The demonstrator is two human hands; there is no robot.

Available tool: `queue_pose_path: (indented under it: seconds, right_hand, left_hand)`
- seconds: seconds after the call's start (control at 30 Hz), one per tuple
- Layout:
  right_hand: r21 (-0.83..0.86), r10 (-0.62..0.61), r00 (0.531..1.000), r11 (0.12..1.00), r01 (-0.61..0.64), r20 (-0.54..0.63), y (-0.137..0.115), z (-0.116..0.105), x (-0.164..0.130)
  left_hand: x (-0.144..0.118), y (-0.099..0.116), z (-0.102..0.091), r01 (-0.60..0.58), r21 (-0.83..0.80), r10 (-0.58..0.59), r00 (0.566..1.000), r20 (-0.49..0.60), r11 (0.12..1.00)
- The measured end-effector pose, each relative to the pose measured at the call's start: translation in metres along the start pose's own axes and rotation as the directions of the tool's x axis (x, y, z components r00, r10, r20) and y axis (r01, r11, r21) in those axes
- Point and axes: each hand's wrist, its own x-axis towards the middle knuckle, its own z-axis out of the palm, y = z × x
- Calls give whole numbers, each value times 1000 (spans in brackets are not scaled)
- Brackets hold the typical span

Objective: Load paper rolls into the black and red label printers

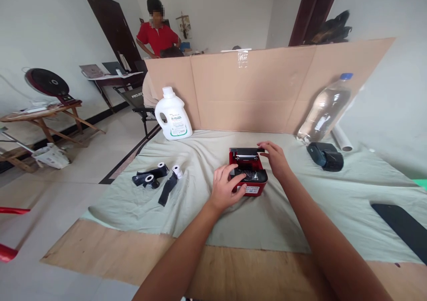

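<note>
A small red-and-black device that looks like a receipt printer (pixel 252 189) sits near the middle of the cloth, its black lid (pixel 245 151) raised at the back. My left hand (pixel 227 187) rests on its front left, fingers over the black front part and thumb low by the white label. Shiny dark plastic shows under those fingers. At the lid's right corner, my right hand (pixel 275 160) has its thumb and fingers closed around the edge. To the left lie several small rolls with white cores and black wrapping, among them a roll (pixel 176 172) with a loose dark strip.
A white detergent jug (pixel 175 118) and a clear bottle (pixel 325 109) with a blue cap stand before a cardboard screen (pixel 247 91). Dark blue-black tape-like objects (pixel 325 156) and a black phone-like slab (pixel 402 227) lie right. A person in a red shirt (pixel 156 38) stands behind.
</note>
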Motion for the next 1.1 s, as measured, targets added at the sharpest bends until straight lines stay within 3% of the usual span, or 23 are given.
queue_pose_path:
  seconds: [0.2,0.37,0.57,0.87,1.1]
  right_hand:
    - [134,-12,988,991,-9,156,41,5,-33]
    - [235,46,989,969,-79,142,56,10,-38]
    - [482,55,992,870,-103,111,62,15,-36]
    - [537,-37,995,843,-18,91,67,19,-41]
    - [560,5,994,826,-66,110,60,19,-44]
  left_hand:
    - [-1,-1,1,-2,6,3,1000,-4,1000]
    - [1,-7,-3,73,-89,-68,996,50,993]
    - [2,-11,-2,210,-138,-202,977,71,968]
    - [-2,-12,6,166,-156,-170,985,-11,974]
    - [-3,-10,2,210,-113,-207,978,33,971]
